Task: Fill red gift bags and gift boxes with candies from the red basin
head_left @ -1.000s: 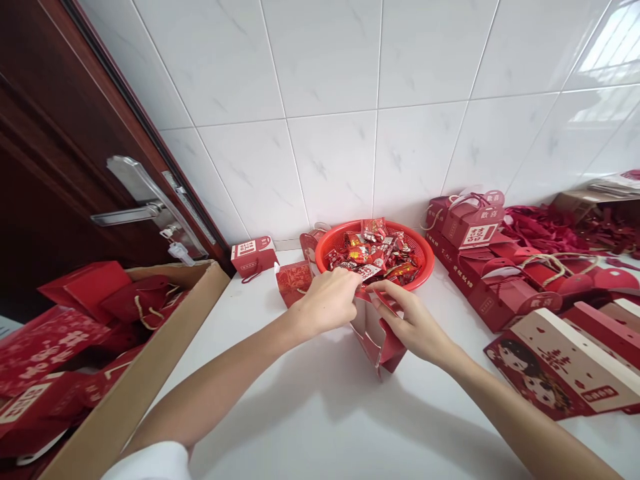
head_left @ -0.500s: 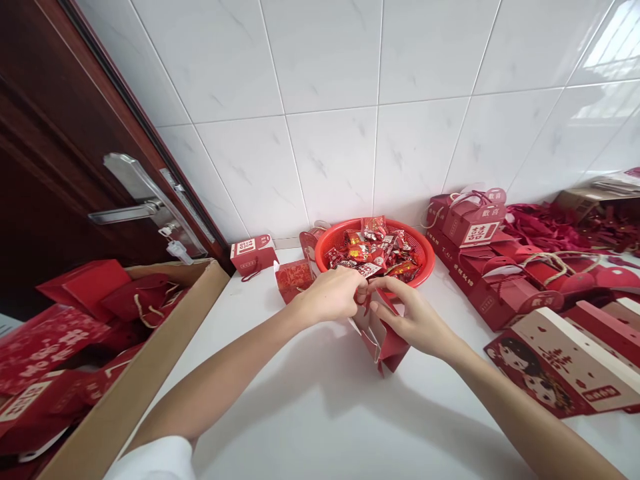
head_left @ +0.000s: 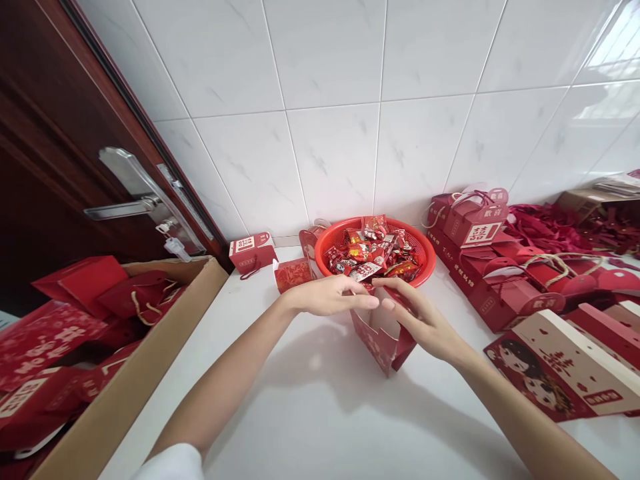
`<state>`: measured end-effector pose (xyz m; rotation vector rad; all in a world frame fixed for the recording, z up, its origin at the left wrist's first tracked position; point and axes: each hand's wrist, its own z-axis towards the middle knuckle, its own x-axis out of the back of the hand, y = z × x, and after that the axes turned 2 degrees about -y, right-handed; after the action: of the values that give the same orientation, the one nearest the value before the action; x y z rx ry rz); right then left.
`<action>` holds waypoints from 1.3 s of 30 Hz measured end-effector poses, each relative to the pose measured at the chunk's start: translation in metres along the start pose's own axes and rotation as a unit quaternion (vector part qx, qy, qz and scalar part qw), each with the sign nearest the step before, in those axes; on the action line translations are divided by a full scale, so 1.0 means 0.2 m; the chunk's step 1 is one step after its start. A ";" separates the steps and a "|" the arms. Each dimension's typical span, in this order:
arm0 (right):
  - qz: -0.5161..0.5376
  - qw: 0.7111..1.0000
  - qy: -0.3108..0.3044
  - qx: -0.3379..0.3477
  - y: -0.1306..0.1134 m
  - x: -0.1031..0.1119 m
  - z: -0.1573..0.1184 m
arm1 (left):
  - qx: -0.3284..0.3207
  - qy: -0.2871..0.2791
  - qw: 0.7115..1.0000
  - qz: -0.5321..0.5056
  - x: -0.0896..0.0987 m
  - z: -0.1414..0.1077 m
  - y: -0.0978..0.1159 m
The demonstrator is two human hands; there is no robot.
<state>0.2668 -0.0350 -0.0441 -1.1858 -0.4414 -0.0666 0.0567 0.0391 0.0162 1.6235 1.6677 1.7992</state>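
Note:
A red cardboard gift box (head_left: 376, 341), pale inside and with its top open towards me, stands tilted on the white table between my hands. My left hand (head_left: 333, 295) reaches over its left upper edge, thumb stretched out to the right and fingers apart, some hidden behind the box. On the other side, my right hand (head_left: 425, 321) grips the right upper part, its thumb in front and its fingers behind. Just past the box is a red plastic basket (head_left: 427, 250) heaped with red-wrapped sweets (head_left: 367, 252), close to my fingertips.
Two small red boxes, one closed (head_left: 253, 255) and one open (head_left: 294, 275), sit left of the basket. A brown carton (head_left: 165, 333) of red boxes lines the left side. Stacked red boxes (head_left: 505, 287) and a cream-and-red box (head_left: 563, 363) lie right. A tiled wall (head_left: 330, 153) rises behind.
My fingers were pinched together at the box's top; my left hand has since opened out, its thumb extended. The box has shifted slightly right, showing more of its patterned front.

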 end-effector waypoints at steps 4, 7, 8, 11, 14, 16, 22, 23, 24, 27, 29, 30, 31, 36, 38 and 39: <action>0.033 0.999 -0.021 0.005 0.04 -0.01 -0.02 | -0.038 -0.065 0.986 -0.146 0.02 -0.01 -0.09; 0.066 0.998 -0.012 -0.014 0.04 -0.01 -0.03 | -0.040 -0.044 0.984 -0.167 -0.02 0.00 -0.13; 0.072 0.997 -0.002 -0.022 0.04 -0.01 -0.02 | -0.033 -0.013 0.985 -0.168 -0.04 0.00 -0.13; 0.104 0.993 0.026 -0.055 0.03 -0.01 -0.02 | -0.018 0.094 0.978 -0.183 -0.14 0.02 -0.14; 0.140 0.985 0.041 -0.088 0.04 -0.02 -0.02 | -0.028 0.164 0.965 -0.203 -0.24 0.05 -0.14; 0.152 0.983 0.045 -0.095 0.04 -0.01 -0.01 | -0.038 0.199 0.960 -0.195 -0.28 0.06 -0.14; 0.142 0.986 0.040 -0.073 0.04 0.00 -0.01 | -0.037 0.261 0.956 -0.132 -0.31 0.06 -0.14; 0.137 0.988 0.034 -0.067 0.04 0.00 -0.02 | -0.036 0.262 0.955 -0.137 -0.32 0.06 -0.15; 0.135 0.989 0.026 -0.062 0.04 0.00 -0.02 | -0.038 0.262 0.954 -0.144 -0.32 0.05 -0.15; 0.127 0.991 0.005 -0.049 0.04 0.01 -0.03 | -0.043 0.261 0.952 -0.152 -0.32 0.04 -0.15; 0.121 0.992 -0.001 -0.039 0.05 0.01 -0.03 | -0.046 0.261 0.952 -0.152 -0.32 0.04 -0.15; 0.121 0.992 -0.004 -0.034 0.05 0.02 -0.04 | -0.046 0.260 0.952 -0.155 -0.32 0.04 -0.15; 0.124 0.992 -0.007 -0.028 0.06 0.02 -0.04 | -0.045 0.260 0.952 -0.158 -0.32 0.04 -0.15; 0.157 0.987 -0.008 -0.014 0.09 0.02 -0.06 | -0.056 0.269 0.952 -0.138 -0.33 0.03 -0.15; 0.160 0.987 -0.011 -0.027 0.10 0.02 -0.07 | -0.071 0.277 0.952 -0.108 -0.34 0.03 -0.15; 0.158 0.987 -0.014 -0.034 0.09 0.01 -0.07 | -0.078 0.278 0.953 -0.093 -0.34 0.02 -0.15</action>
<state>0.2785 -0.0397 -0.0640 -1.3120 -0.2724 0.2101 0.0703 0.0018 -0.0474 0.9018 1.7443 2.3554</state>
